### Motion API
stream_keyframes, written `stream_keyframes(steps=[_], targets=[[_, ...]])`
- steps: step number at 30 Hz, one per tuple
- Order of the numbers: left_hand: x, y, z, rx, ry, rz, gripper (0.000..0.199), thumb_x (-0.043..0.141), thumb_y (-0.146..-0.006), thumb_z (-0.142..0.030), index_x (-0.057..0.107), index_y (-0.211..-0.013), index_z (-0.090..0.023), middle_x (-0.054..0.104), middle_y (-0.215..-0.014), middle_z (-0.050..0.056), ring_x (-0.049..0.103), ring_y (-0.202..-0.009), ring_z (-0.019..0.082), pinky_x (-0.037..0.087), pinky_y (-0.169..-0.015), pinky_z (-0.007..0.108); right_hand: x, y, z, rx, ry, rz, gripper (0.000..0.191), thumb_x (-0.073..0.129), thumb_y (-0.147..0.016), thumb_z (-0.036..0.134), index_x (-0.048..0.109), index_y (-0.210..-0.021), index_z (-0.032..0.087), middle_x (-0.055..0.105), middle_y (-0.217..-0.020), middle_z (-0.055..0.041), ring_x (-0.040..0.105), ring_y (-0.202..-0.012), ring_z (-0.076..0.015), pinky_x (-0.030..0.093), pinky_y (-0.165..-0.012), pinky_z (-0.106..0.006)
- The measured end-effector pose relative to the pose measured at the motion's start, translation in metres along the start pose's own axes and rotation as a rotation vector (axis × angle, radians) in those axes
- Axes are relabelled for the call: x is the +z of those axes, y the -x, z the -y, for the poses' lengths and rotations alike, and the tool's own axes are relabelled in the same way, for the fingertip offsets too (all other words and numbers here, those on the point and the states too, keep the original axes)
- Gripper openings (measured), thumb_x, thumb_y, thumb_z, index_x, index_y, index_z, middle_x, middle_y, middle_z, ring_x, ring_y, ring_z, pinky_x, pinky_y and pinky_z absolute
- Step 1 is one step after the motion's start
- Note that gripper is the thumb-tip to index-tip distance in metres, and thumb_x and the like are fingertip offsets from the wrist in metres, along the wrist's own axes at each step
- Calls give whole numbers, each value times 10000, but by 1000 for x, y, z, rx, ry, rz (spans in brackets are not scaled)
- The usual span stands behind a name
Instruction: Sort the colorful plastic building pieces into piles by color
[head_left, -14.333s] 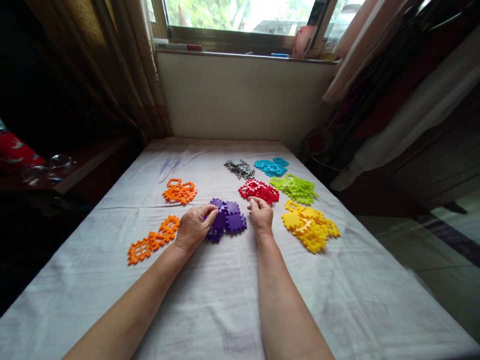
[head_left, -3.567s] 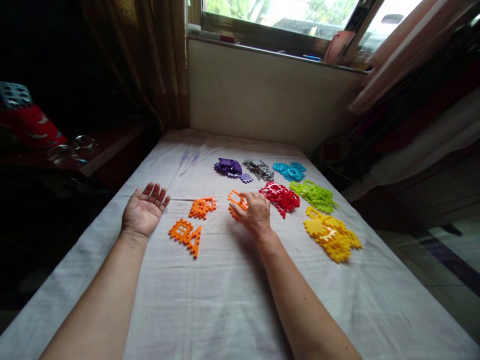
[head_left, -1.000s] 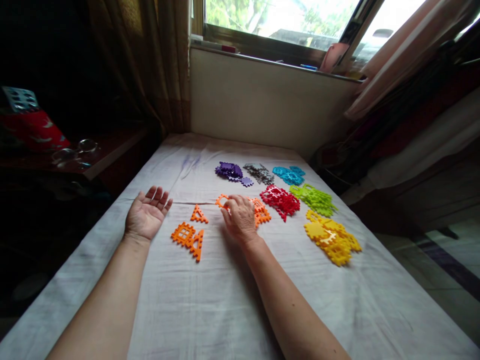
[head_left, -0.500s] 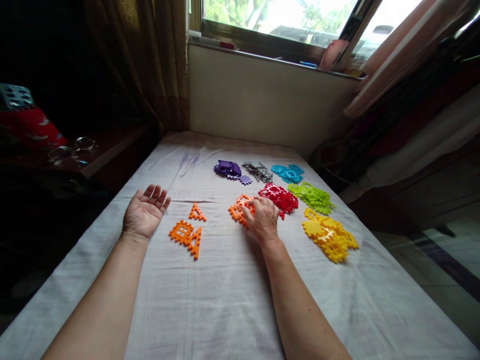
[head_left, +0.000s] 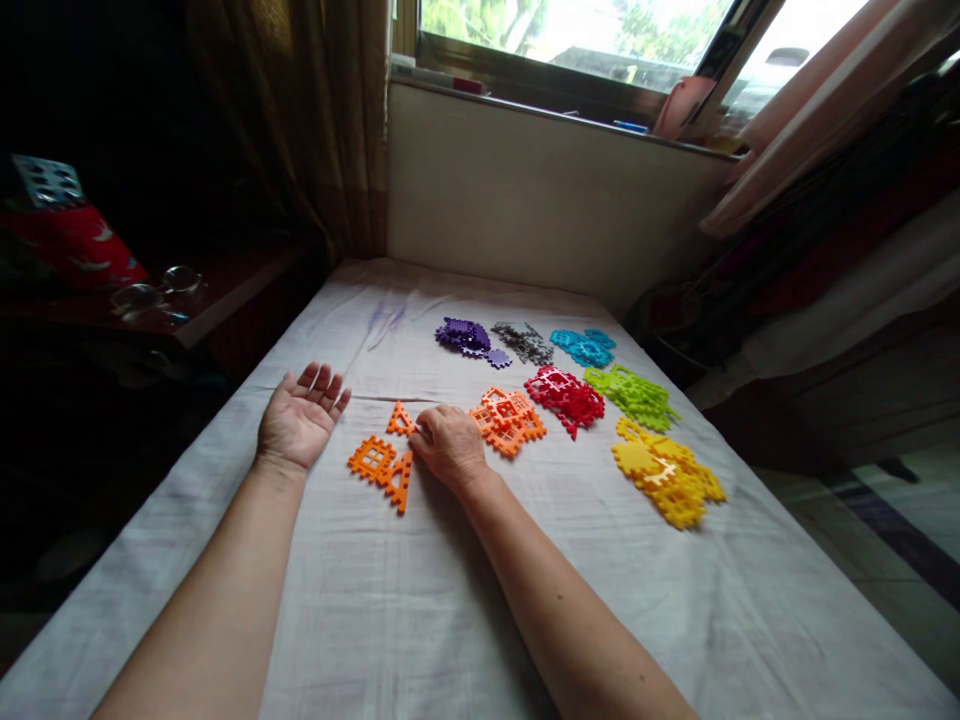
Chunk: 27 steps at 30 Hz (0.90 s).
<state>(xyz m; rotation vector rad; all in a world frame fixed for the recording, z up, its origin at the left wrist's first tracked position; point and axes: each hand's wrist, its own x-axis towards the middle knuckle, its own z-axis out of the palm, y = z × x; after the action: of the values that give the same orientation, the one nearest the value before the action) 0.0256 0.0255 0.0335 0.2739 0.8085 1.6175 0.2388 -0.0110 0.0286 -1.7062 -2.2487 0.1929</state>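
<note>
My left hand (head_left: 301, 415) rests palm up on the cloth, fingers spread, holding nothing. My right hand (head_left: 450, 445) is closed at the right edge of a small orange triangle (head_left: 400, 418); whatever its fingertips pinch is hidden. Just below lie an orange square lattice piece (head_left: 372, 458) and a longer orange triangle (head_left: 402, 483), touching each other. An orange pile (head_left: 510, 422) sits right of my right hand, with a red pile (head_left: 564, 395) beyond it.
Purple (head_left: 463, 337), grey (head_left: 523, 343) and blue (head_left: 583, 347) piles lie at the back. Green (head_left: 634, 396) and yellow (head_left: 667, 472) piles are on the right. Glasses (head_left: 161, 293) and a red bag (head_left: 79, 245) are on a side table at left.
My right hand has moved left from the orange pile to beside the small orange triangle. My left hand keeps its pose. The whole view has shifted slightly.
</note>
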Motion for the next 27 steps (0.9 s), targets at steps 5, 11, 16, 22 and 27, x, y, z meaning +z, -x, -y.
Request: stream_keyframes(steps=[5,11,16,22,27], targets=[[1,0,0,-6,6,-5,286,450,-947,-348,678,-866,-196,744,-881,35,704,-855,172,587,-797,365,4,-4,-1,21,-27,24,160,546,-918,252,694,-978,245,723,-1015,-37,633,-944,-194,444,-767,-278],[0,-2,0,-4,-2,-12,264,470,-940,-356,675,-871,-204,742,-889,29,705,-859,172,586,-800,358,-5,8,-22,41,-136,-143,137,581,-863,191,692,-932,234,726,-949,-34,641,-882,-179,450,-783,-267],[2,-1,0,-1,-4,-17,288,450,-949,-351,677,-858,-199,742,-879,29,706,-843,173,593,-775,361,-20,26,-77,232,-233,-488,137,555,-856,256,686,-877,219,710,-886,-38,624,-782,-177,463,-767,-288],[4,1,0,2,-19,-24,314,426,-956,-342,680,-841,-199,745,-852,32,705,-827,172,601,-742,347,-21,39,-115,427,-220,-560,158,540,-805,272,683,-830,208,686,-810,-34,606,-737,-178,456,-731,-295],[4,1,0,3,-26,-20,310,427,-953,-338,682,-842,-203,745,-856,32,705,-831,173,603,-742,346,-13,40,-118,408,-177,-565,148,536,-796,254,677,-811,212,681,-807,-39,602,-762,-188,457,-755,-304]])
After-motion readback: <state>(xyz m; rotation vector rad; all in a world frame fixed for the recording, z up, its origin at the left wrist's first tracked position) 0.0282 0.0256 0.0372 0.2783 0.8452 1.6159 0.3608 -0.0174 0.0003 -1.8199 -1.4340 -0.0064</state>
